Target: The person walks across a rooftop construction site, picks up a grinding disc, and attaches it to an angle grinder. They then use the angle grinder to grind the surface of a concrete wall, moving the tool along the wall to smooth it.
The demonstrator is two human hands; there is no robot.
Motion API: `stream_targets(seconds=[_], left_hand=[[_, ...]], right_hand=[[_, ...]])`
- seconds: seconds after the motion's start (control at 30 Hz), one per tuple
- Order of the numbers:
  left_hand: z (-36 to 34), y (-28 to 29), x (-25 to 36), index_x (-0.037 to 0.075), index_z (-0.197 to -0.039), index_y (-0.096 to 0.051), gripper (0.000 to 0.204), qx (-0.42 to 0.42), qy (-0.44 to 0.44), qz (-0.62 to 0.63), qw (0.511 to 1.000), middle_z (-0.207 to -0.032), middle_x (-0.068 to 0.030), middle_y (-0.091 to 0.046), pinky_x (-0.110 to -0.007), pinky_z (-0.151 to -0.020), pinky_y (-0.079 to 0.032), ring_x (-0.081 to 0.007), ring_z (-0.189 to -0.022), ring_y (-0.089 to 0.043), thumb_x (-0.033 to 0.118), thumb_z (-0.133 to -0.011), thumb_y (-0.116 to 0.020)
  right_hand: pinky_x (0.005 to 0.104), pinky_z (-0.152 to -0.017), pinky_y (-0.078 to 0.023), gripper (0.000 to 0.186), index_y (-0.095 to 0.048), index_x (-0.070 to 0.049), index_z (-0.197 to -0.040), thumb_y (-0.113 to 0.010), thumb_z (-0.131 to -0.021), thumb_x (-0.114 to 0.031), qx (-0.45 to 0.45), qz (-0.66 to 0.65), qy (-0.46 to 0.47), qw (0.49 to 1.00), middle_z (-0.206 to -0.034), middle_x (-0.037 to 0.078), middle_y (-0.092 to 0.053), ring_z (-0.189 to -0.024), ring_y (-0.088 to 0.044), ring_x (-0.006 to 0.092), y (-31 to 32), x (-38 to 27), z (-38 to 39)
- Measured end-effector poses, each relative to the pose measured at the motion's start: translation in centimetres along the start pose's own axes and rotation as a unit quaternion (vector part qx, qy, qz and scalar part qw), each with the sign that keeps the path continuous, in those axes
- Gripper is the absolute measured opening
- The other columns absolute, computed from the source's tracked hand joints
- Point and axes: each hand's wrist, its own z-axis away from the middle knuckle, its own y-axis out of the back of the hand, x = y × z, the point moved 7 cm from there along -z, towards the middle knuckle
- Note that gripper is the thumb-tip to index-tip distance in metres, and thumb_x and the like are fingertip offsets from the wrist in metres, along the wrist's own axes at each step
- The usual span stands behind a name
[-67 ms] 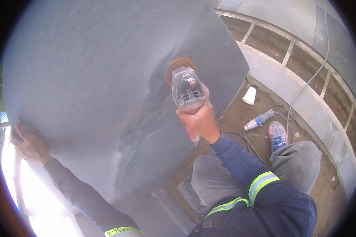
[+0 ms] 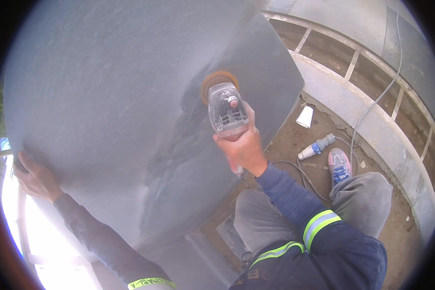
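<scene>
A broad grey slab (image 2: 106, 96) with a smooth, dusty surface fills most of the view. My right hand (image 2: 246, 150), coated in orange and pale dust, is wrapped round a disc sander (image 2: 227, 111). The sander's round orange-rimmed disc (image 2: 219, 77) lies against the slab, beside a thin line running down a darker patch. At the slab's left edge, my left hand (image 2: 37, 181) rests with its fingers stretched over the border and holds no tool. Some of its fingertips are in shadow.
On the dirt floor at right are a white cup (image 2: 305, 117) and a blue-and-white plug connector (image 2: 316, 147) with a grey cable (image 2: 379, 99). My shoe (image 2: 339, 166) is beside them. A curved metal frame with crossbars (image 2: 351, 66) runs along the right.
My right hand and the sander have shifted very slightly left over the slab. My left hand stays in place.
</scene>
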Motion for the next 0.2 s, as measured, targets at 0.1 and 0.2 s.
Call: stream_targets(seconds=[0.1, 0.2], left_hand=[[-0.58, -0.12, -0.03, -0.001, -0.137, -0.060, 0.081, 0.002, -0.012, 0.002, 1.000, -0.131, -0.0221, -0.064, -0.049, -0.110, -0.040, -0.0384, -0.127, -0.056, 0.068, -0.099, -0.044], [-0.36, -0.36, -0.91, 0.001, -0.139, -0.060, 0.081, 0.001, 0.017, -0.002, 1.000, -0.133, -0.0213, -0.064, -0.048, -0.112, -0.039, -0.0347, -0.130, -0.056, 0.069, -0.099, -0.045]], right_hand=[[0.0375, -0.098, -0.053, 0.090, -0.025, -0.004, -0.153, -0.079, -0.082, -0.012, 0.029, -0.031, 0.002, 0.999, -0.129, 0.014, -0.061, -0.116, -0.066, 0.0264, -0.75, -0.08, 0.12], [0.0369, -0.098, -0.052, 0.088, -0.025, -0.004, -0.153, -0.078, -0.083, -0.012, 0.037, -0.032, -0.004, 0.999, -0.130, 0.014, -0.061, -0.117, -0.065, 0.0255, -0.69, 0.42, 0.61]])
